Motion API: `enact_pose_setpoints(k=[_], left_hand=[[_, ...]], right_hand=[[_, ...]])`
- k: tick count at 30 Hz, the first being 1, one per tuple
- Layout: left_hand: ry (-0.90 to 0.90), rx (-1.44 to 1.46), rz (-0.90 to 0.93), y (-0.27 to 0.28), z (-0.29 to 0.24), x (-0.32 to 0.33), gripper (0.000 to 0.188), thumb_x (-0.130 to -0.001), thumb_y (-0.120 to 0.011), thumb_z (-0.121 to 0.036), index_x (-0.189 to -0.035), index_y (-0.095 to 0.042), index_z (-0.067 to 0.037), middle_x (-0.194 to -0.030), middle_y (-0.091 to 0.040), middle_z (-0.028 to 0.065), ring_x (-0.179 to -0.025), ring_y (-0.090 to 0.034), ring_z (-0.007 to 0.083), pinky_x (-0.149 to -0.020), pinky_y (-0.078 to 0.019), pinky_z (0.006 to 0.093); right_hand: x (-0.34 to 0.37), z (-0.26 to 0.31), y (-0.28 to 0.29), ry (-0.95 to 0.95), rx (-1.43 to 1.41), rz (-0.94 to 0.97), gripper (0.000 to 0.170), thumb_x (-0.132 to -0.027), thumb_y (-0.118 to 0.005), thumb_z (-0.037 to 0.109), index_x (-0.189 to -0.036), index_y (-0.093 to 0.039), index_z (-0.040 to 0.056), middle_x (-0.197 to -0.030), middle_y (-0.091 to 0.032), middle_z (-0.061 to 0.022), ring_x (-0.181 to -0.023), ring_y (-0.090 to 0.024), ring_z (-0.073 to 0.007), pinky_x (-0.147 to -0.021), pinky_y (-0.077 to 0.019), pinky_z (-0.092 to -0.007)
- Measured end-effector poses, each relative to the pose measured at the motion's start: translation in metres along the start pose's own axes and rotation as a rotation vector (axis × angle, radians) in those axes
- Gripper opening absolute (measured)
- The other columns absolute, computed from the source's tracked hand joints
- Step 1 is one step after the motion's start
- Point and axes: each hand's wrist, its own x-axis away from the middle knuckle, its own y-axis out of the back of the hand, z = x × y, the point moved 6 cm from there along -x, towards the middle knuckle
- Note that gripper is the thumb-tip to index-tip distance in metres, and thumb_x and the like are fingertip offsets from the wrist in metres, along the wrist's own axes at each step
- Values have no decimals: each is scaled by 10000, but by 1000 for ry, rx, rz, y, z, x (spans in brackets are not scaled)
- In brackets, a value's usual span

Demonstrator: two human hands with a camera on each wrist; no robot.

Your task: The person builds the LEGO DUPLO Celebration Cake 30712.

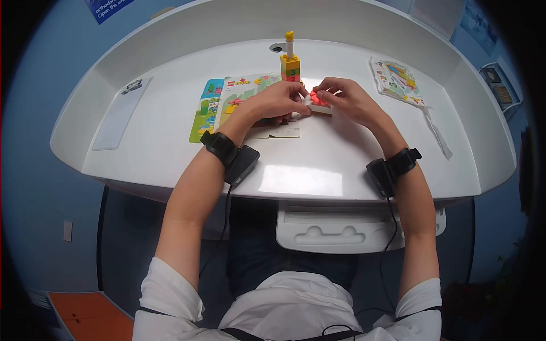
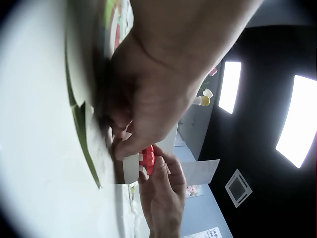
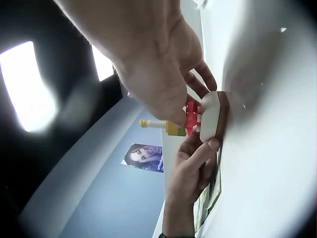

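A white-and-brown toy building block [image 3: 210, 116] rests on the white table, its brown layer underneath. On top of it sits a red toy brick [image 3: 190, 118] with a lobed outline. My left hand [image 1: 277, 101] grips one end of the white-and-brown block, thumb against its near side. From the other side my right hand [image 1: 354, 101] pinches the red brick between thumb and fingers, right at the block's studs. Just behind the hands stands a tower of yellow, green and red bricks [image 1: 290, 63], topped by a white stick with a yellow tip.
Under and beside the left forearm lie a building-brick booklet [image 1: 233, 89] and a green-and-blue sheet [image 1: 206, 108]. An opened plastic bag [image 1: 398, 79] lies at the right. A white panel [image 1: 122, 116] is at the far left. A raised rim [image 1: 227, 28] curves round the table's back.
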Motion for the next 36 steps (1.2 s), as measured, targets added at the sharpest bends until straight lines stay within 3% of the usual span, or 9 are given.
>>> enact_pose_setpoints(k=[7, 12, 15, 21, 23, 36], left_hand=[[0, 38, 17, 1, 0, -1, 522, -766, -799, -220, -1171, -572, 18, -743, -579, 14, -547, -584, 99, -450, -473, 243], [4, 48, 41, 2, 1, -2, 501, -773, -794, -201, -1167, -572, 15, -721, -572, 11, -546, -587, 100, -453, -483, 240], [23, 61, 56, 0, 2, -1, 503, -793, -803, -220, -1196, -588, -7, -748, -547, -32, -569, -565, 73, -452, -433, 217], [28, 66, 46, 0, 4, -2, 514, -797, -805, -221, -1206, -583, -3, -752, -553, -29, -577, -570, 76, -455, -440, 217], [-1, 70, 40, 1, 3, -2, 495, -786, -798, -203, -1163, -564, 17, -706, -562, 20, -561, -585, 105, -454, -484, 248], [-19, 51, 34, 2, 1, -2, 504, -794, -796, -206, -1177, -565, 25, -722, -584, 14, -557, -594, 104, -457, -486, 240]], right_hand=[[5, 1, -1, -59, -19, 14, 228, -999, -561, 188, -1120, -655, 19, -1048, -684, -94, -898, -634, -160, -831, -512, -300], [7, 0, -2, -2, -70, 50, 296, -923, -683, 257, -1124, -656, 42, -1068, -667, -69, -981, -611, -151, -892, -487, -320], [6, -5, -4, 13, -112, 64, 359, -863, -747, 255, -1139, -646, 48, -1057, -660, -61, -1003, -604, -152, -916, -475, -329], [6, -5, -4, -18, -121, 80, 381, -836, -759, 200, -1157, -620, 47, -1056, -641, -58, -992, -594, -147, -918, -472, -324], [7, -4, -5, -26, -101, 86, 393, -831, -755, 184, -1168, -601, 52, -1064, -632, -60, -989, -590, -151, -911, -470, -322], [9, -6, -8, -36, -89, 82, 429, -827, -721, 140, -1207, -531, 73, -1092, -602, -72, -1004, -578, -180, -888, -456, -318]])
